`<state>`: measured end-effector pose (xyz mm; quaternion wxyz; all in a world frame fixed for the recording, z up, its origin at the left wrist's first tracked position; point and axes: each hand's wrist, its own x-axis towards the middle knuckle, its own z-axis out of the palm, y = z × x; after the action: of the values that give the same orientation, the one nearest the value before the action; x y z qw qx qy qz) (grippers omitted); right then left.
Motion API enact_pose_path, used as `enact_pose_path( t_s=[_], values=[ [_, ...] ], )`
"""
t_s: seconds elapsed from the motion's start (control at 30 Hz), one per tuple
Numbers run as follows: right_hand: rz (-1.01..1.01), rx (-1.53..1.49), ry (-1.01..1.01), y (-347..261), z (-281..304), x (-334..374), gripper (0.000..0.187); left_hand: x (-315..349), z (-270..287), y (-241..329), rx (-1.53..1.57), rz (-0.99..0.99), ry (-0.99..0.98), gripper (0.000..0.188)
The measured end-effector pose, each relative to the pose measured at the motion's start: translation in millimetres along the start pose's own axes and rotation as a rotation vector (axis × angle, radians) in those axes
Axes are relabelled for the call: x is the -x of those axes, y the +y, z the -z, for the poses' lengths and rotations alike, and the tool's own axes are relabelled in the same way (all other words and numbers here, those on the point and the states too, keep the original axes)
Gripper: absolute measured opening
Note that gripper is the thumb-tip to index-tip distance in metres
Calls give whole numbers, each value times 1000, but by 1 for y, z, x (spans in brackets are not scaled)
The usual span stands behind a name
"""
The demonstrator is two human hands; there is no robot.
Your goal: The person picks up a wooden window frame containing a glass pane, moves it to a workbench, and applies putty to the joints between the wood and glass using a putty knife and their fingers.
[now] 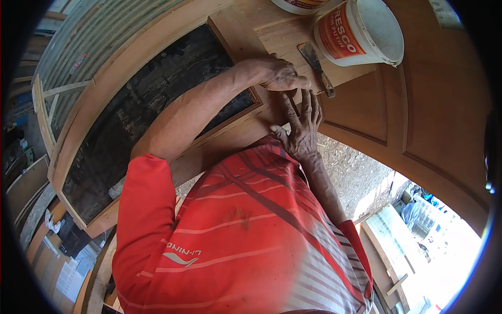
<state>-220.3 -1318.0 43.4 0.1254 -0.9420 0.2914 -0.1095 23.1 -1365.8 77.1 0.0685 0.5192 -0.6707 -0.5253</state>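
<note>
My left hand (282, 75) reaches over a wooden door frame, its fingers curled at the frame's edge. Whatever it may hold is hidden under the fingers. Just below it, my right hand (302, 133) lies with fingers stretched out, fingertips on the wood close to the left hand. The wooden frame (225, 133) surrounds a dark, scuffed panel (151, 89). Beside the hands, to the right, a putty knife (316, 68) with a stained blade rests on a light wooden board (285, 44).
A white bucket (384, 31) with a red label stands behind the putty knife, with part of a second bucket (300, 5) beyond it. To the right is a brown panelled door (444, 104). Corrugated sheeting (104, 47) and timber pieces lie at the left.
</note>
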Motion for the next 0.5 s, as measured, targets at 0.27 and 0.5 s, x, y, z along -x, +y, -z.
enact_pose_path(
  t_s=[0.27, 0.5],
  values=[
    [-79, -5, 9, -12, -2, -11, 77, -8, -8, -12, -68, -55, 53, 76],
    [-69, 33, -48, -17, -3, -10, 78, -12, -14, -18, -2, 10, 62, 74]
  ],
)
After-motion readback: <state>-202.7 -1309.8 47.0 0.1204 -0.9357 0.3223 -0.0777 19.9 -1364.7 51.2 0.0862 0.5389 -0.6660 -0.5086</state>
